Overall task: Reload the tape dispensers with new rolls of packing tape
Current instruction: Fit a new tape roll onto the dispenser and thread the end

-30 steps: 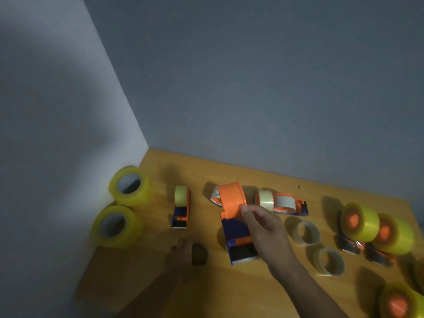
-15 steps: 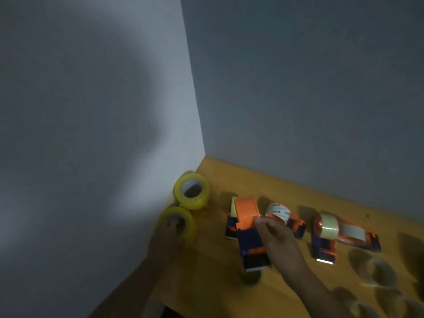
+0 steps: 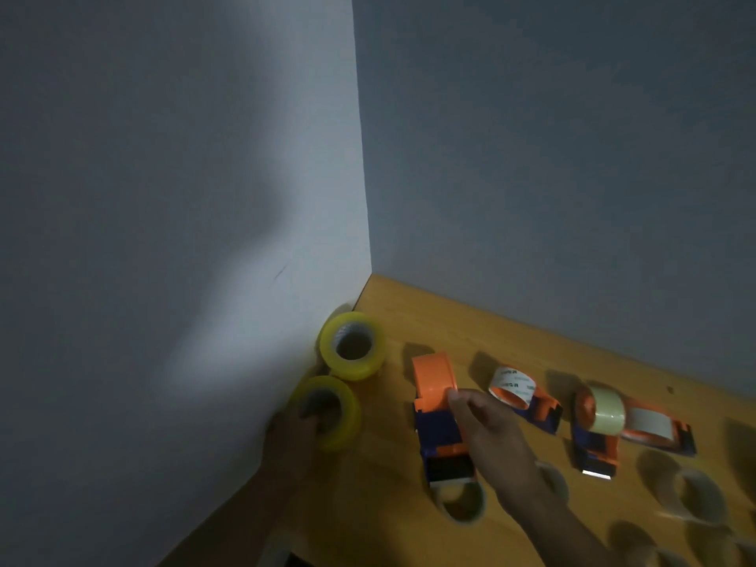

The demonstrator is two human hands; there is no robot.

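Beside the wall, the left hand [image 3: 296,429] grips the nearer yellow tape roll [image 3: 332,411], fingers inside its core; the right hand [image 3: 487,427] clasps the orange-and-blue dispenser [image 3: 437,419] on the tabletop [image 3: 470,321].

- The left hand [image 3: 292,433] is bare, without glove, ring or watch; it is dim and blurred.
- The right hand [image 3: 489,429] is bare too.
- Behind each hand, the forearm shows no sleeve as far as the picture's edge.
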